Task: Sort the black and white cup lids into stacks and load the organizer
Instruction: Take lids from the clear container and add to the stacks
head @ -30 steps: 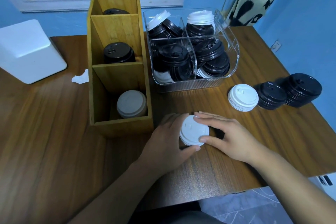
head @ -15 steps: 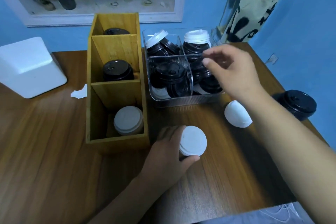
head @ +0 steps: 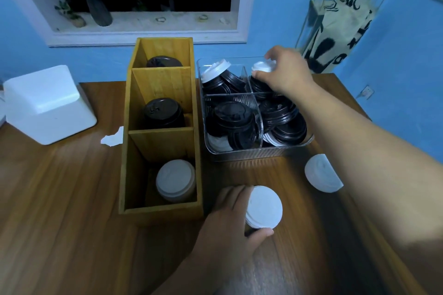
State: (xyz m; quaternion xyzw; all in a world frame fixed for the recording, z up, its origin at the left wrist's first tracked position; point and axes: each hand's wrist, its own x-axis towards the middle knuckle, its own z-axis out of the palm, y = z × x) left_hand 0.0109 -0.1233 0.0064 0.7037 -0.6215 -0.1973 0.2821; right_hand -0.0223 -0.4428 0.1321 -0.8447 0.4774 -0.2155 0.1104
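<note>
Three stacks sit in the wooden organizer [head: 163, 213], but many lids wait in the clear bin [head: 254, 152], where the right hand [head: 285, 72] pinches a white lid [head: 262, 67] with curled fingers while the left hand [head: 230, 218] grips a white stack [head: 263, 207] on the surface [head: 72, 199].

Nothing legible. Bold black marks on the hanging cloth bag [head: 336, 29] are too folded to read; embossing on the black lids [head: 161, 109] is too small.

I see a white lid stack [head: 263, 207] just right of the wooden organizer [head: 160, 211]; another white lid [head: 262, 67] tops the bin's [head: 259, 153] black lids [head: 232, 115].
</note>
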